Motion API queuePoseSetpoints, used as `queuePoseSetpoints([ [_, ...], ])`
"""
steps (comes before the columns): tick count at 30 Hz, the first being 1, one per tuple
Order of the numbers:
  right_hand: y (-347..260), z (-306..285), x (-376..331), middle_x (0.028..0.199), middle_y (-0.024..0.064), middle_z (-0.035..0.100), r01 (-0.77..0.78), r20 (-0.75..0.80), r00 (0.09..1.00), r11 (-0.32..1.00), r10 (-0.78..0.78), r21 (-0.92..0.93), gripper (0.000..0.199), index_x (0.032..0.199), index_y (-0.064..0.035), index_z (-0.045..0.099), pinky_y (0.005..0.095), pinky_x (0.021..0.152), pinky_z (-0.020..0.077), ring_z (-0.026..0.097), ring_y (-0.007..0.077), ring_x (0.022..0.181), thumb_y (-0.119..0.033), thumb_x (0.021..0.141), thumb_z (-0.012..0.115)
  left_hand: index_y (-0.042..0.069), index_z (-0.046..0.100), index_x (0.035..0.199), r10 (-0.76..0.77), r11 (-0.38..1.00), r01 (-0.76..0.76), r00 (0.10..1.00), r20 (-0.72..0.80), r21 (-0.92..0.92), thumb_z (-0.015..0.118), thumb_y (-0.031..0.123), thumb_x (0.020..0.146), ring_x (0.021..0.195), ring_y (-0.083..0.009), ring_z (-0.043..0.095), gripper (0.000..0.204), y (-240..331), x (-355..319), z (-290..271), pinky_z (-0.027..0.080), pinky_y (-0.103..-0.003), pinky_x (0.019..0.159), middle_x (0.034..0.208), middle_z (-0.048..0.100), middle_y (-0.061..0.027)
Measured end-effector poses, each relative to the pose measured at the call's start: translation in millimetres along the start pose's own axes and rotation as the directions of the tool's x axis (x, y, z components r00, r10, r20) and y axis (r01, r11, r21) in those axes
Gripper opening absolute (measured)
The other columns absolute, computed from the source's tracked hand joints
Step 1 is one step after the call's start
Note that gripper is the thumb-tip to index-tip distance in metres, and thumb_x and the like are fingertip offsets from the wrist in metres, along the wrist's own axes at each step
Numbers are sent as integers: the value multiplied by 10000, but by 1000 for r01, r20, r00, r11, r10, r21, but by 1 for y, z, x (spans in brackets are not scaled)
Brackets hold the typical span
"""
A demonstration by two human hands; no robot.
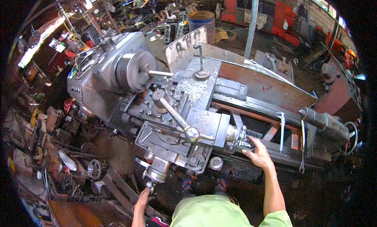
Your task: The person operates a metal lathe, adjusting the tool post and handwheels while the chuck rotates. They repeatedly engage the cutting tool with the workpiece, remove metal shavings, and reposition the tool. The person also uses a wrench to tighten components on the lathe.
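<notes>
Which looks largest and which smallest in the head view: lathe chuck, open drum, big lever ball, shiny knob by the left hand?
1. lathe chuck
2. open drum
3. big lever ball
4. shiny knob

The drum stands farther off; true sizes may rank differently.

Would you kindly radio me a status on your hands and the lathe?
Left hand at lower ball handle; right hand at right-side crank. Bar end at lathe chuck. Metal shavings strewn beside tool post.

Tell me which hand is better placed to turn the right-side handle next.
Likely the right hand: it is at that handle, while the left hand is down at the front ball knob.
</notes>
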State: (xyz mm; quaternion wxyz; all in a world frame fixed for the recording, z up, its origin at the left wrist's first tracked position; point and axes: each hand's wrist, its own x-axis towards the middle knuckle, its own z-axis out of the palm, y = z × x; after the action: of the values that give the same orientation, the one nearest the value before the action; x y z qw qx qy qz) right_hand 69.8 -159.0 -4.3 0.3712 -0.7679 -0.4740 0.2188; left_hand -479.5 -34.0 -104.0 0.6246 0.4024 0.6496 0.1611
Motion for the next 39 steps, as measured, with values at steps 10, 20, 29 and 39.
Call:
queuePoseSetpoints([
  [10,-5,-6,45,800,214,708,-100,266,951,969,160,-225,241,1028,-19,724,430,775,539,712,339,833,-169,839,730,25,594,1228,-51,917,172,945,322,-360,570,473,978,876,-310,710,514,12,24,-19,605,-408,727,1069,703,-195],
  [20,19,26,31,927,165,659,-45,-264,963,928,-58,-369,278,1021,-77,707,468,776,515,649,384,887,-120,758,784,26,656,1112,-102,986,40,916,388,164,733,345,899,777,-161,643,391,40,59,-40,562,-349,687,919,692,-62],
  [29,8,34,57,887,138,606,14,-538,820,947,-195,-321,251,979,-16,679,383,677,496,629,299,778,70,743,666,-3,756,913,-43,723,-51,992,119,689,773,426,843,714,-161,590,435,115,1,-18,494,-346,700,764,689,-48],
  [39,-28,-17,54,1023,168,636,-31,-8,1000,982,30,-187,540,1201,-8,640,425,852,503,630,342,980,-226,738,812,0,701,1086,15,764,-152,976,219,627,645,353,940,854,-331,681,387,23,-12,52,523,-415,806,901,719,-191],
])
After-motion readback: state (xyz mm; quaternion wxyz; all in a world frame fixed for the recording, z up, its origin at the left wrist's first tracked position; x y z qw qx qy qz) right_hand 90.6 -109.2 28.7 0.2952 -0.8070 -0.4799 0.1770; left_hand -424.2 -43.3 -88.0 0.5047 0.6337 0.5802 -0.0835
